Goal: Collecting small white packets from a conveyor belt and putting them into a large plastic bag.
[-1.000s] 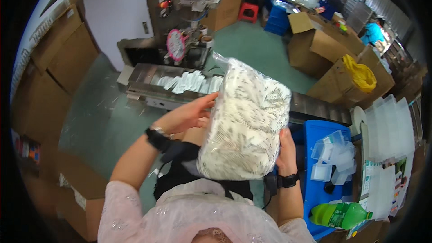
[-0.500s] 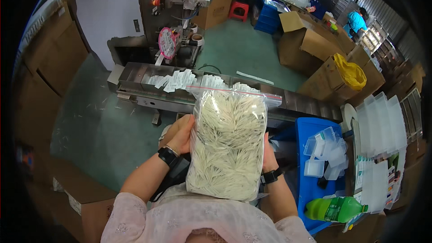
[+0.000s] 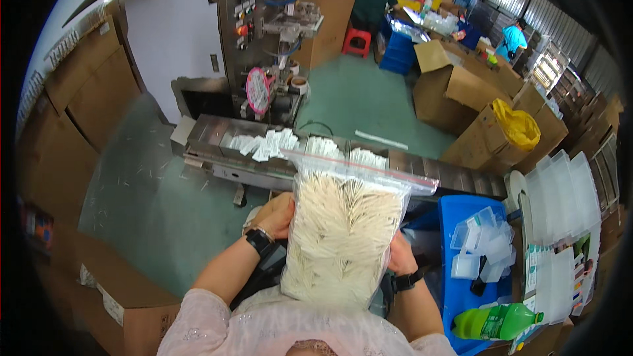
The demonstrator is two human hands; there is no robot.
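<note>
A large clear zip bag (image 3: 346,237) packed with many thin, off-white sticks stands upright against my chest. My left hand (image 3: 277,216) grips its left side, and my right hand (image 3: 399,254) holds the right side; the fingers of both are partly hidden behind the bag. Its zip strip, with a red line, runs across the top and sticks out past the right side. Just beyond the bag, small white printed packets (image 3: 273,143) lie in piles in the compartments of a metal conveyor (image 3: 448,170).
A machine (image 3: 254,39) with a pink-rimmed reel stands behind the conveyor. At right, a blue tub (image 3: 448,270) holds clear plastic boxes (image 3: 484,240) and a green bottle (image 3: 494,322). Open cartons (image 3: 455,92) stand farther back. One person (image 3: 369,0) sits on a red stool; another (image 3: 512,39) wears blue.
The view has tilted up and shifted, so the surroundings sit lower and to the right. The bag's top now leans differently, its zip edge slanting down to the right. Both hands still hold it.
</note>
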